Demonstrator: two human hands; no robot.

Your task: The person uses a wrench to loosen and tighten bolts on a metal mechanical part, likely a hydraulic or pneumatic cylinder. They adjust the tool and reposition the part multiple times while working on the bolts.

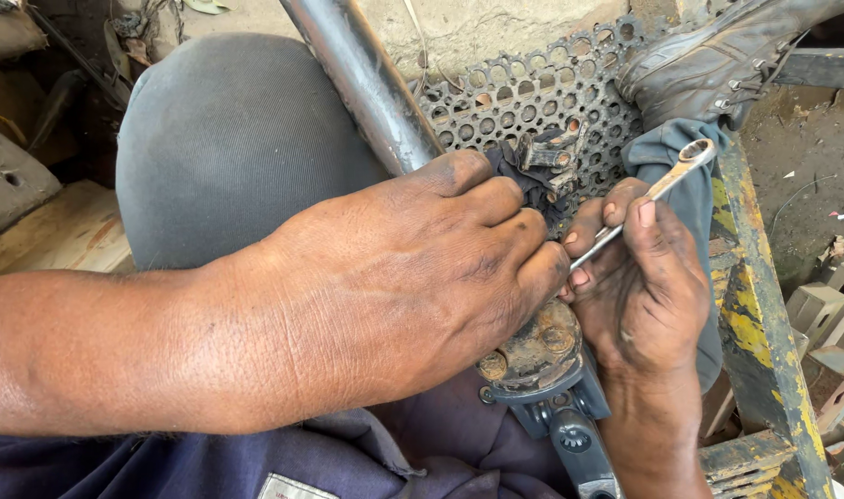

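Left hand (422, 277): curled down over a rusty round bolted metal part (533, 349), gripping it.
Right hand (639, 282): closed around a slim silver ring spanner (658, 189), just beside the left fingertips.

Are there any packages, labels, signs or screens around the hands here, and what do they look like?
Label: a small pale rectangular patch on the dark blue garment at the bottom edge, cut off by the frame; its print is too small to tell.
No packages, signs or screens show.
Nearby, the left hand rests on a rusty metal part, and the right hand holds a wrench.
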